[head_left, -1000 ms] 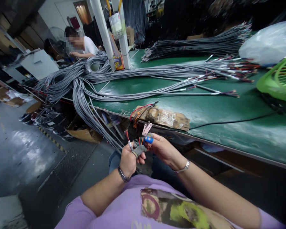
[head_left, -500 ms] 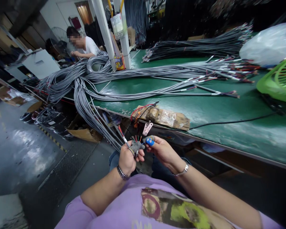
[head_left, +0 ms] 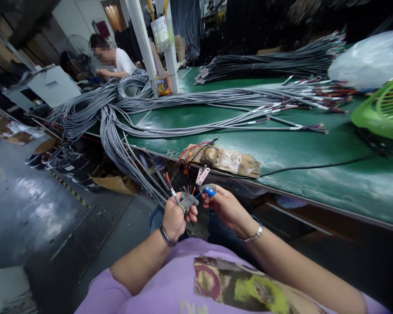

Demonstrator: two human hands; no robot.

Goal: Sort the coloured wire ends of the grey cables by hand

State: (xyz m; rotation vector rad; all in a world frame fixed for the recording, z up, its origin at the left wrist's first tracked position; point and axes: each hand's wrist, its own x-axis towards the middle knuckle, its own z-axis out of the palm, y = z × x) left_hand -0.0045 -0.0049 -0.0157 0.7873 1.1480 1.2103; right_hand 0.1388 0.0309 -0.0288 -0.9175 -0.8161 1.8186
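My left hand (head_left: pixel 180 209), with grey finger cots on thumb and finger, is closed on a grey cable (head_left: pixel 176 196). Thin coloured wires (head_left: pixel 188 190) fan out above its thumb. Close by on the right, my right hand (head_left: pixel 218 200), a blue wrap on its thumb, pinches the end of a blue wire (head_left: pixel 198 195) from that fan. A second cable end with red and white wires (head_left: pixel 168 179) stands up beside my left hand. Just above my right hand, a pink clip (head_left: pixel 202 175) hangs at the bench edge.
Grey cables (head_left: pixel 183 100) lie along the green bench (head_left: pixel 314 161) and droop over its edge. A wooden block (head_left: pixel 239 161) sits at the edge. Further right are a green fan (head_left: pixel 380 109) and a plastic bag (head_left: pixel 367 59). A co-worker (head_left: pixel 121 63) sits at the far left.
My right hand has moved slightly right, away from my left hand, and more of the blue wire shows between them. The left hand keeps its hold on the cable.
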